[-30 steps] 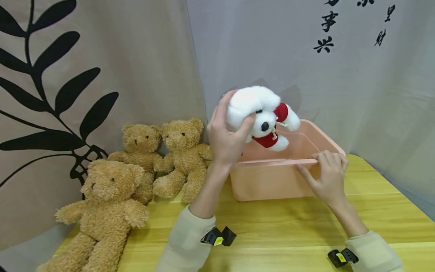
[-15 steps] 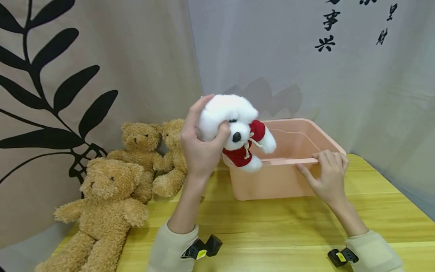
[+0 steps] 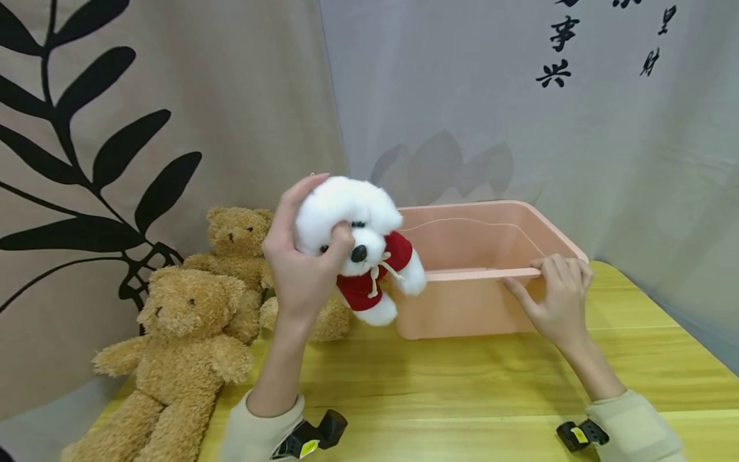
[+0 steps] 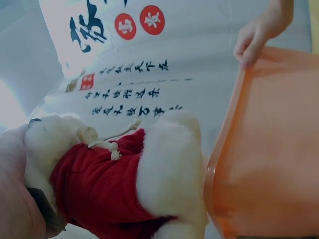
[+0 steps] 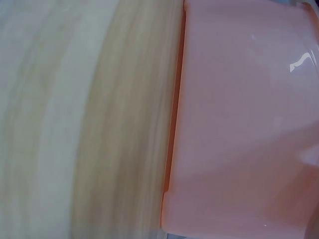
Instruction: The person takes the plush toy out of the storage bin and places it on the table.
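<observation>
My left hand (image 3: pixel 303 263) grips a white plush dog (image 3: pixel 360 250) by its head, with the thumb across its face. The dog wears a red top (image 4: pixel 99 181) with a pale drawstring and hangs tilted, just left of a pink plastic bin (image 3: pixel 462 308). On the bin's near rim, toward the right, my right hand (image 3: pixel 557 301) holds the edge, fingers over the top and thumb on the outer wall. The right wrist view shows mostly the bin's side wall (image 5: pixel 244 119). Part of the bin's inside is hidden by its front wall.
Tan teddy bears stand at the left: one in front (image 3: pixel 185 346), one behind it (image 3: pixel 237 237), and another (image 3: pixel 329 321) mostly hidden by my left hand and the dog. The wooden table (image 3: pixel 462 398) ends at a curtain (image 3: pixel 433 96) behind the bin.
My left hand has carried the white plush dog leftward and down, from above the bin to beside its left end. My right hand has stayed on the rim.
</observation>
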`<state>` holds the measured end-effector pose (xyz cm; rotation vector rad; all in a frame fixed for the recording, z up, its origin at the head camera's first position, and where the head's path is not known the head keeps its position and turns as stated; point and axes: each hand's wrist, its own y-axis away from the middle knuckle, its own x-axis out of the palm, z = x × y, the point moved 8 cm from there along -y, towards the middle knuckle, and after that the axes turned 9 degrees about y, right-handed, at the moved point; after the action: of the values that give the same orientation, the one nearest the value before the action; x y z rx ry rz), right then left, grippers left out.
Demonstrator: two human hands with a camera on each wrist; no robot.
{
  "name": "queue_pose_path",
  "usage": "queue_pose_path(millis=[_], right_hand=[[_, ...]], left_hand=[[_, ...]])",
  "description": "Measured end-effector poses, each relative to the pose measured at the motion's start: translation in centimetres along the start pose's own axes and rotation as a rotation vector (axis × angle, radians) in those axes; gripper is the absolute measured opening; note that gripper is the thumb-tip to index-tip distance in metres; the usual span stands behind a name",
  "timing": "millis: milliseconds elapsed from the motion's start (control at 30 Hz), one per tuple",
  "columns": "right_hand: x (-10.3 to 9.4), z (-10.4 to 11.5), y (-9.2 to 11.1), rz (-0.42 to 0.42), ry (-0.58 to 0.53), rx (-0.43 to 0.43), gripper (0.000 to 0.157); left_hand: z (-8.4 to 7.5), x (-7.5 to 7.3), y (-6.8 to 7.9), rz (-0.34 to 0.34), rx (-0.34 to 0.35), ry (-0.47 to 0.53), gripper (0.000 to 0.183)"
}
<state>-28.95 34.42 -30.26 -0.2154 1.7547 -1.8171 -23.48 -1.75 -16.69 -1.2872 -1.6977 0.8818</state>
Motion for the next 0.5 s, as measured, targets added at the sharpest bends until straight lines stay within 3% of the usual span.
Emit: queue_pose_path(millis=[200, 500], right_hand=[[-0.1, 0.0, -0.1, -0.004, -0.003, 0.002, 0.076], [0.0, 0.1, 0.0, -0.005, -0.002, 0.003, 0.077]], left_hand=[[-0.2, -1.0, 0.3, 0.071, -0.039, -0.020, 0.049], [-0.7, -3.0, 0.6, 0.100, -0.087, 0.010, 0.052]])
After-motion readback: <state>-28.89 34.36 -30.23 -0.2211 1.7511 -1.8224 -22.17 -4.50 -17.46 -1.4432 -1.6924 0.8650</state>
